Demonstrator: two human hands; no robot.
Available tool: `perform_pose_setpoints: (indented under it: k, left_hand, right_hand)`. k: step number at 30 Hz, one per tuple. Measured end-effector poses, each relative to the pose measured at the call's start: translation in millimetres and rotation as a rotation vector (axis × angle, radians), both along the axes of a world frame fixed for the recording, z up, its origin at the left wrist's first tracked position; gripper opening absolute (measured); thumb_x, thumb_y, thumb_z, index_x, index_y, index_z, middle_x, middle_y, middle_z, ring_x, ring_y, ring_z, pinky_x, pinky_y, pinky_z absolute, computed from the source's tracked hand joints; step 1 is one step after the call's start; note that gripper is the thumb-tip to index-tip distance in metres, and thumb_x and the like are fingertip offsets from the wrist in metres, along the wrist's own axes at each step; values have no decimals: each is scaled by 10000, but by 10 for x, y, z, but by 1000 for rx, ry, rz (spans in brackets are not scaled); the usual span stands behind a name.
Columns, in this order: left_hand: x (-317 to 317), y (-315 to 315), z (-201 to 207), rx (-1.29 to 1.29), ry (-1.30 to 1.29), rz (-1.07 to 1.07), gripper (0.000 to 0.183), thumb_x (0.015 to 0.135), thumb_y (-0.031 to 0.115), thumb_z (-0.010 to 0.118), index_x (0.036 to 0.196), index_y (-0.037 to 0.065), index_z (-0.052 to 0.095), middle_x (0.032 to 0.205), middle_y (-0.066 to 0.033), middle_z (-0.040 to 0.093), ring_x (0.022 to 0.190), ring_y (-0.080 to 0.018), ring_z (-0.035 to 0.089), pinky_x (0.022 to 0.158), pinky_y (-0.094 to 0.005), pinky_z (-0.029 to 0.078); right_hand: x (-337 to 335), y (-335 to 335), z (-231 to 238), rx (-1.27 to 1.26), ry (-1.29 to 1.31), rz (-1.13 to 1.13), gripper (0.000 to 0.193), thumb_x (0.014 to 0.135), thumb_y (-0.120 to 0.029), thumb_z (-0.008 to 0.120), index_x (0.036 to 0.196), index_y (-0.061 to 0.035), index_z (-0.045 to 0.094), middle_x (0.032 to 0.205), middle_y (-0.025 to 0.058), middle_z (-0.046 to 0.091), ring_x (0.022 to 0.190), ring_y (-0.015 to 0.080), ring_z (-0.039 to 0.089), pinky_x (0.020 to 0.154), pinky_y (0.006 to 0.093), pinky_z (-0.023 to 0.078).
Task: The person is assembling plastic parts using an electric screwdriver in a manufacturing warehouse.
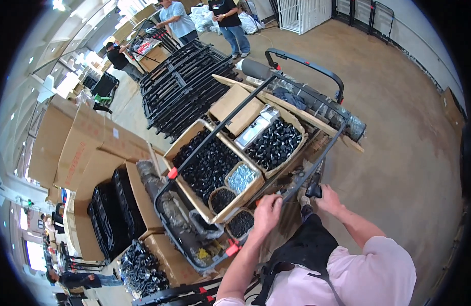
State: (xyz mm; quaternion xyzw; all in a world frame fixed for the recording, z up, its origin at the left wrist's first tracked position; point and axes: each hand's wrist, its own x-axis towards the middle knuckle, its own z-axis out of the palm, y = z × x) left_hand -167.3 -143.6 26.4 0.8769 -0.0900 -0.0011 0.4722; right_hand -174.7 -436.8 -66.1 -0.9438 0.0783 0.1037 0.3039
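A large black tubular frame (225,124) with red plastic pieces lies slanted across a workbench. My left hand (267,213) is closed around its near bar. In my right hand (328,199), fingers wrapped round the grip, is a black power tool (314,185) held close to that bar; its front end is hard to make out. Beneath the frame, a cardboard box (170,158) holds many small black plastic parts (205,160). A second carton to its right holds more black parts (276,145). Small tubs of dark screws (240,223) and silvery hardware (242,178) sit close to my left hand.
Padded rollers (355,127) support the frame's ends. Beyond the bench stands a stack of black frames (184,81). Tall open cartons (95,148) with black panels crowd the left, beside a heap of black parts (142,268). Several people work farther off. Brown floor stretches right to a wall.
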Motion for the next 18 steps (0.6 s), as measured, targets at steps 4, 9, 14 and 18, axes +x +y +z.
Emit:
perform_pose_setpoints:
  k: [4, 9, 14, 18]
  left_hand:
    - [1393, -304, -321, 74, 0, 94, 245, 1013, 209, 621, 1128, 40, 755, 1089, -202, 730, 1055, -371, 690, 945, -437, 536]
    - [2828, -508, -936, 311, 133, 205, 325, 1016, 234, 587, 1308, 131, 686, 1223, -189, 665, 1148, -385, 651, 1004, -472, 517]
    - [3605, -860, -1432, 447, 243, 249, 373, 999, 267, 627, 1349, 144, 659, 1276, -245, 620, 1146, -453, 641, 995, -522, 527]
    - [3713, -925, -1479, 466, 308, 243, 286, 963, 253, 708, 1189, 84, 663, 1220, -244, 621, 1100, -449, 639, 945, -510, 531]
  right_hand:
    - [1018, -387, -413, -39, 26, -40, 680, 810, -204, 730, 1429, -16, 517, 1288, 284, 606, 1151, 478, 640, 976, 544, 542]
    - [1829, -533, -758, -59, 137, 20, 753, 829, -189, 736, 1488, 25, 442, 1324, 332, 583, 1238, 495, 594, 1031, 530, 525]
    - [1997, -685, -1091, -170, 194, 71, 764, 773, -130, 769, 1455, 34, 466, 1340, 353, 562, 1196, 483, 624, 1022, 510, 540]
    - [1979, -781, -858, -52, 193, 183, 683, 845, -120, 709, 1470, 17, 470, 1372, 343, 553, 1215, 491, 609, 1034, 515, 530]
